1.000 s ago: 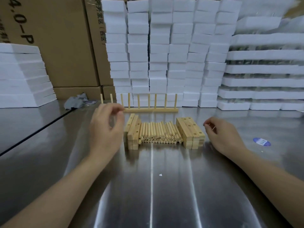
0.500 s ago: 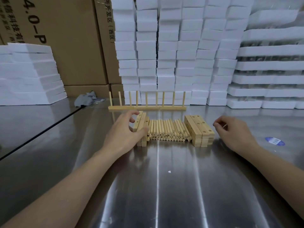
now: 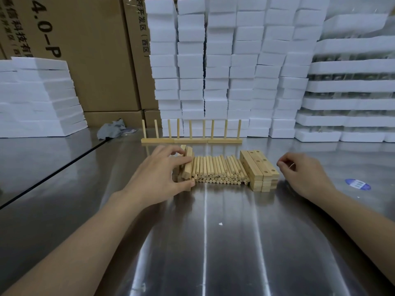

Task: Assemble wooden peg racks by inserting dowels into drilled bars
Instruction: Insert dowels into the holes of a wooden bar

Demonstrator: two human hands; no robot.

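On the steel table (image 3: pixel 205 242) lies a pile of short wooden dowels (image 3: pixel 218 170), with a stack of drilled bars (image 3: pixel 259 170) to its right and another stack of bars (image 3: pixel 188 167) to its left. My left hand (image 3: pixel 160 176) grips a bar on the left stack, fingers over its top and thumb at its near end. My right hand (image 3: pixel 303 174) rests on the table just right of the right stack, its fingers loosely curled with a thin sliver between them that I cannot make out. Behind the piles stand three finished peg racks (image 3: pixel 191 140) in a row, dowels upright.
White foam blocks (image 3: pixel 224 67) are stacked high along the back and at the left (image 3: pixel 36 97). Cardboard boxes (image 3: pixel 89 52) stand behind. A crumpled grey cloth (image 3: pixel 113 129) lies at the back left. A blue sticker (image 3: pixel 358 184) is on the table at right.
My left hand came back from the finished racks at the rear and dropped onto the left stack of bars, closing on one. My right hand stayed in place.
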